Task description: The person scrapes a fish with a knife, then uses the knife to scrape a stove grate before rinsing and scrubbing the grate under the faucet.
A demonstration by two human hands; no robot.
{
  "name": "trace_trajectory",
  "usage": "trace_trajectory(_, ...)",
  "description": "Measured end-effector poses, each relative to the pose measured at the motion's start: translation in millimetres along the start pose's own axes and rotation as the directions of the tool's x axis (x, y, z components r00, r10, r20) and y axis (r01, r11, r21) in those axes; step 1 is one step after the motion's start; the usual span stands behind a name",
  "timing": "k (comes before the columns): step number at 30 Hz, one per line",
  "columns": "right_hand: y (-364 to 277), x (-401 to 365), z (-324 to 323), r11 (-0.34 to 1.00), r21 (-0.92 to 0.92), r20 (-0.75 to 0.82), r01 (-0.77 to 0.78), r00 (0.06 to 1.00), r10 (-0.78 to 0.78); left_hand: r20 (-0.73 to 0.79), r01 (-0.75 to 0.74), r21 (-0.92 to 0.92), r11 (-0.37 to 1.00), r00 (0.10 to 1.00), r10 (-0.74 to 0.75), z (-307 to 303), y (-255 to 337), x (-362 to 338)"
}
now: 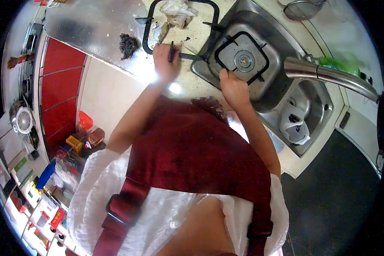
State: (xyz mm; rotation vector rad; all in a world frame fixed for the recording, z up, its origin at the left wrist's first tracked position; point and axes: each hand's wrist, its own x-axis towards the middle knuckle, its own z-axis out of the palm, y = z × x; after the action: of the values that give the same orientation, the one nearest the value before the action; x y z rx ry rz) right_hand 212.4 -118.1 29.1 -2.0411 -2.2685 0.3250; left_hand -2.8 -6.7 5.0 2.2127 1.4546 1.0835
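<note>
Left hand (166, 64) closed on the large rack's (147, 36) near bar; right hand (235, 88) pinching the small rack (267, 64), towards its 1 o'clock, within the sink (274, 90). Best practice: steady both frames, keeping prongs off the steel.

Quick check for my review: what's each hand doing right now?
Left hand: closed on the larger black grate.
Right hand: closed on the smaller black grate, over the sink.
</note>
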Motion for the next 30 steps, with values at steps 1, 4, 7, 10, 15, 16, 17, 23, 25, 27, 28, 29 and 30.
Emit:
trace_trajectory(1, 3, 1, 2, 0.998, -0.048, -0.052, 0.051, 0.997, -0.053, 0.001, -0.002, -0.001, 1.0, 1.0, 0.002, 0, -1, 0)
trace_trajectory(4, 13, 10, 4, 0.994, -0.105, -0.113, 0.04, 0.992, -0.052, 0.008, 0.002, -0.001, 1.0, 1.0, -0.002, -1, -2, 0)
trace_trajectory(7, 22, 28, -6, 0.989, -0.147, -0.015, -0.004, 1.0, 0.002, 0.033, 0.001, -0.023, 1.0, 0.999, -0.001, -2, -3, 2)
trace_trajectory(10, 30, 47, -9, 0.993, -0.109, -0.058, 0.053, 0.997, -0.06, 0.018, 0.002, -0.052, 0.999, 1.0, -0.001, -3, -1, 5)
trace_trajectory(15, 26, 50, -17, 0.979, -0.19, -0.042, 0.078, 0.995, -0.088, 0.019, -0.028, -0.058, 0.998, 0.999, 0.029, 0, -9, 3)
trace_trajectory(16, 23, 47, -19, 0.973, -0.208, -0.018, 0.101, 0.994, -0.107, 0.018, -0.024, -0.058, 0.998, 1.0, 0.025, 0, -9, 3)
trace_trajectory(17, 27, 50, -21, 0.973, -0.208, -0.014, 0.102, 0.994, -0.108, 0.018, -0.023, -0.039, 0.999, 1.0, 0.023, 1, -9, 3)
trace_trajectory(23, 65, 82, -4, 0.963, -0.229, -0.13, 0.144, 0.976, -0.177, 0.057, -0.005, -0.037, 0.999, 0.998, 0.007, -3, -5, 4)
trace_trajectory(25, 57, 76, -9, 0.956, -0.249, -0.116, 0.156, 0.975, -0.189, 0.04, -0.009, -0.034, 0.999, 0.999, 0.01, 0, -10, 4)
trace_trajectory(27, 48, 69, -12, 0.949, -0.244, -0.069, 0.201, 0.972, -0.224, 0.058, -0.055, -0.027, 0.998, 0.997, 0.056, 0, -15, 4)
trace_trajectory(28, 48, 70, -10, 0.95, -0.24, -0.064, 0.2, 0.973, -0.221, 0.064, -0.052, -0.028, 0.998, 0.996, 0.053, -1, -16, 3)
trace_trajectory(29, 51, 74, -10, 0.959, -0.224, -0.104, 0.172, 0.974, -0.199, 0.069, -0.056, -0.039, 0.998, 0.996, 0.059, -2, -16, 2)
trace_trajectory(30, 54, 79, -9, 0.966, -0.211, -0.145, 0.146, 0.973, -0.179, 0.07, -0.063, -0.051, 0.997, 0.995, 0.066, -2, -14, 3)
